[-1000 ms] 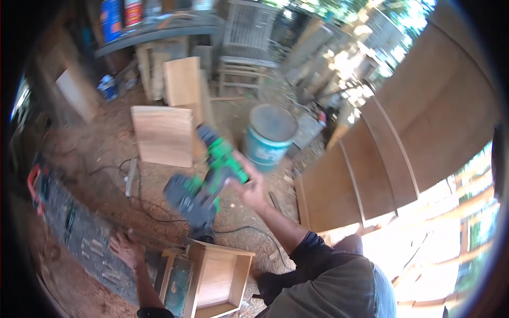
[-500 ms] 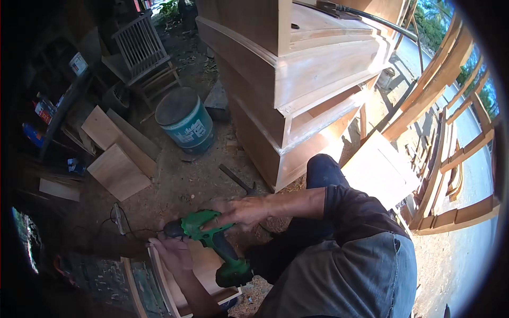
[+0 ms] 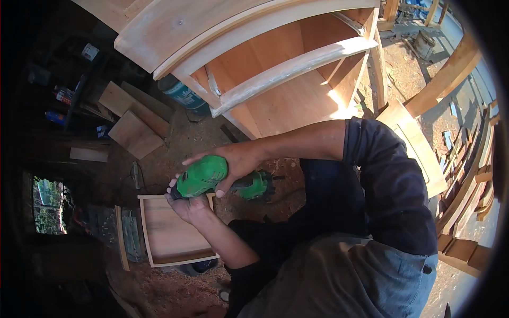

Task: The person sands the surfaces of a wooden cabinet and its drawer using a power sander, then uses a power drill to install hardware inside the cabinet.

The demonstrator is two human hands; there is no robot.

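Green drill (image 3: 202, 176) sits between the right hand (image 3: 239, 160), gripping it, and the left hand (image 3: 189, 208), curled around its chuck (image 3: 176, 193).

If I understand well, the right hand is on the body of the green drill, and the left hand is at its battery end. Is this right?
Not quite: the left hand is at the dark chuck, the opposite end of the green drill from the battery. The head view shows this. The right hand is indeed on the drill's body.
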